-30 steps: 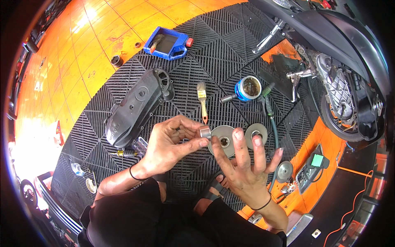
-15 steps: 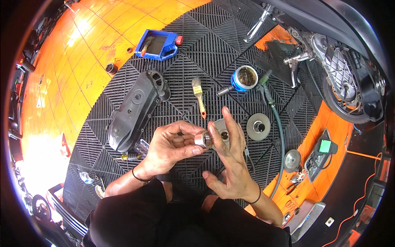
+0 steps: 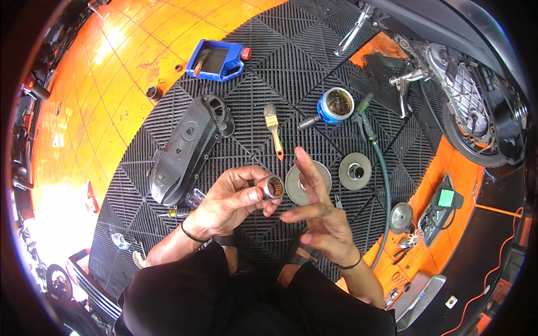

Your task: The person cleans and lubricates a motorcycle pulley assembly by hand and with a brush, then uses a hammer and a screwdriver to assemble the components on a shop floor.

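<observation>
My left hand (image 3: 224, 204) is closed on a small silver needle bearing (image 3: 265, 189), pinching it between thumb and fingers. The bearing's open end, lined with rollers, faces up and to the right. To its right, my right hand (image 3: 328, 229) is raised with its fingers spread and nothing in them. A round metal pulley plate (image 3: 293, 186) lies on the mat beyond, partly covered by my right fingers. Beside it is a second plate (image 3: 365, 171) with a raised hub. A paint brush (image 3: 273, 127) with a yellow handle lies farther off.
A black ribbed mat (image 3: 280, 67) covers orange tiles. On it are a black engine cover (image 3: 182, 151), a tub of brown grease (image 3: 339, 103), a cut-open blue jug (image 3: 216, 73) holding a brush, and a green hose (image 3: 384, 196). A partly dismantled motorcycle (image 3: 462, 106) stands at right.
My right fingers have come away from the bearing and moved slightly right, opening out. My left hand has turned the bearing so its roller-lined opening shows more.
</observation>
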Demonstrator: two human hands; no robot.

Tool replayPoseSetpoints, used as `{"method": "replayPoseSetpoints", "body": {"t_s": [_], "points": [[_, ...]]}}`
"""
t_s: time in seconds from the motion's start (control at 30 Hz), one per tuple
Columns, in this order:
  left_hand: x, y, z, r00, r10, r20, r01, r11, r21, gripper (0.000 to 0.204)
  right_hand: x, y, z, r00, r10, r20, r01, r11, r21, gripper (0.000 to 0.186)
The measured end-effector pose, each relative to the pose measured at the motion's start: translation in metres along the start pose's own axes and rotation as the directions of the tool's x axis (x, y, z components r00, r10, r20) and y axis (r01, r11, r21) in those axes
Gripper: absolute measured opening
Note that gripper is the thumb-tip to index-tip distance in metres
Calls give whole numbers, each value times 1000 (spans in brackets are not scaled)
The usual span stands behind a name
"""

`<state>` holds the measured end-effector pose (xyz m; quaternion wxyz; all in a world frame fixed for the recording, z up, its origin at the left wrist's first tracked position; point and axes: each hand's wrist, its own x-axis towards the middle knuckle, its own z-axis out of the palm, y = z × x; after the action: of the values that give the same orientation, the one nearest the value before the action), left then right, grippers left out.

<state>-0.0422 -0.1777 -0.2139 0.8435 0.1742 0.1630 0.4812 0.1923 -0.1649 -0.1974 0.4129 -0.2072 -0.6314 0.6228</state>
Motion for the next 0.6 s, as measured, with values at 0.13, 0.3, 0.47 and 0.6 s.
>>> {"method": "replayPoseSetpoints", "body": {"t_s": [0.13,0.3,0.47,0.6], "points": [[0,1,5,998,61,-6,-60,993,97,30,3,-12,0,989,46,-139,-46,999,4,49],[-3,10,9,995,87,-42,-69,946,318,34,11,-28,-5,993,-88,-73,11,712,-702,68],[0,20,21,980,196,14,-158,744,649,37,10,-27,-4,999,-28,42,50,646,-762,66],[3,27,21,924,288,250,-311,189,931,40,-5,-19,3,931,364,29,-364,919,151,66]]}}
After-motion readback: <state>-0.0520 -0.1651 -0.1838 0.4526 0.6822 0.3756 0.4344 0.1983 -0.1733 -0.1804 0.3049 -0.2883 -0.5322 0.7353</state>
